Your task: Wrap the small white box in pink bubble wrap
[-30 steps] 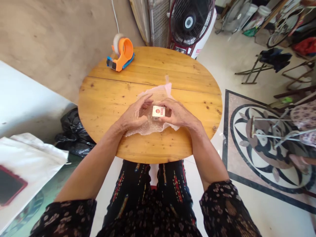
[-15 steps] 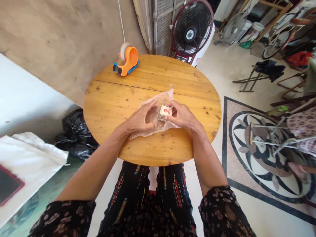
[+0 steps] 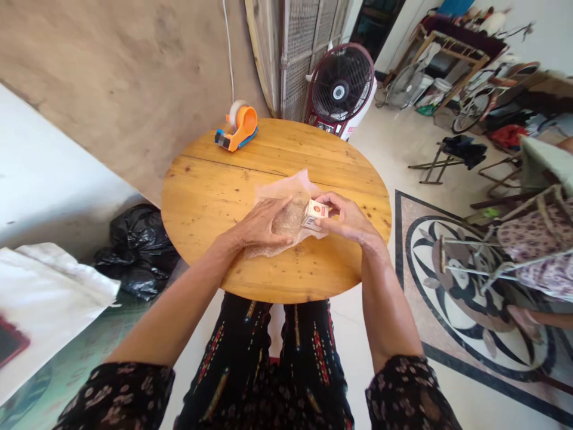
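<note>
Small box (image 3: pixel 316 210) is looking light and stiff, probably card, so likely crushable under a hard squeeze; opposite sides are seeming the best hold. Right hand (image 3: pixel 353 224) is pinching it, thumb near side, fingers far side, box sitting between them over the right part of the plastic sheet (image 3: pixel 286 187). Left hand (image 3: pixel 256 228) is curving loosely over the sheet's left part, fingers spread, box lying apart from them. Sheet is appearing soft, maybe slippery on the bench (image 3: pixel 277 280).

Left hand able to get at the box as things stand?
Probably yes. The box is in the right hand's grip, but its side toward the left hand looks uncovered. The left hand's thumb and fingers are spread, with just wrap between.
</note>
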Demonstrator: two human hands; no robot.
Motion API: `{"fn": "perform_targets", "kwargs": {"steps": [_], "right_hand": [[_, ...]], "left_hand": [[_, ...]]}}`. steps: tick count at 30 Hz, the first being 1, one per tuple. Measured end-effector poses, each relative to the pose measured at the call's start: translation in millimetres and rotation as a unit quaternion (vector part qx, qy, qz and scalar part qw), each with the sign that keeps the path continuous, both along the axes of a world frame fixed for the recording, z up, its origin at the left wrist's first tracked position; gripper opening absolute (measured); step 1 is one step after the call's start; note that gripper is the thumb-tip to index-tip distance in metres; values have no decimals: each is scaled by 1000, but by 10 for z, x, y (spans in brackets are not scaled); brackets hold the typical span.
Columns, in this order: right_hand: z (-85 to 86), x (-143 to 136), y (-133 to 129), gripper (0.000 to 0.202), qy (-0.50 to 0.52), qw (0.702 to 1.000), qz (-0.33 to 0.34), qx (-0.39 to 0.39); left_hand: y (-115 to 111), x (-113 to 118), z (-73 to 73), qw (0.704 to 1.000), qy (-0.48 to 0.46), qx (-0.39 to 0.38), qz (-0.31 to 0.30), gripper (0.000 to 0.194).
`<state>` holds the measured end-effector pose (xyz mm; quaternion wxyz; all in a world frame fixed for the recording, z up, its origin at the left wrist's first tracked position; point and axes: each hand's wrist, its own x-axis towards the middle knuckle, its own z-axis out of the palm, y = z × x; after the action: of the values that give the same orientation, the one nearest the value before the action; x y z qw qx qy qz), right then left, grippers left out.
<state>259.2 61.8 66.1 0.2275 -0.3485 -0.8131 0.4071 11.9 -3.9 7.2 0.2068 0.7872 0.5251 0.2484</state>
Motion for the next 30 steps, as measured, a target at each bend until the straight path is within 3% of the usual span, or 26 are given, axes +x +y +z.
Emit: {"fn": "perform_targets", "kwargs": {"steps": [3, 7, 11, 15, 19, 22, 25, 27, 30], "right_hand": [[46, 232, -73, 39, -14, 999, -29, -6], [-74, 547, -58, 42, 6, 993, -117, 2], [-282, 700, 56, 42, -49, 968, -239, 64], [-343, 705, 101, 54, -137, 933, -298, 145], [-207, 573, -29, 70, -149, 904, -291, 276], [-141, 320, -194, 54, -141, 919, -194, 313], [-199, -27, -308, 56, -162, 915, -122, 347], [-267, -243, -329, 52, -183, 906, -131, 358], [-321, -446, -289, 23, -159, 903, -181, 356]], "left_hand": [[-11, 5, 15, 1000, 2, -3, -11, 103], [-27, 6, 37, 1000, 4, 1, -8, 101], [-27, -4, 29, 1000, 13, -1, -14, 104], [-29, -9, 21, 1000, 10, 6, -16, 100], [-31, -16, 23, 1000, 16, 6, -23, 102], [-28, -20, 24, 1000, 25, 4, -19, 103], [-22, -15, 15, 999, 33, 12, -19, 101], [-17, -14, 1, 999, 32, 20, -25, 101], [-7, -23, -23, 999, 24, 18, -29, 104]]}}
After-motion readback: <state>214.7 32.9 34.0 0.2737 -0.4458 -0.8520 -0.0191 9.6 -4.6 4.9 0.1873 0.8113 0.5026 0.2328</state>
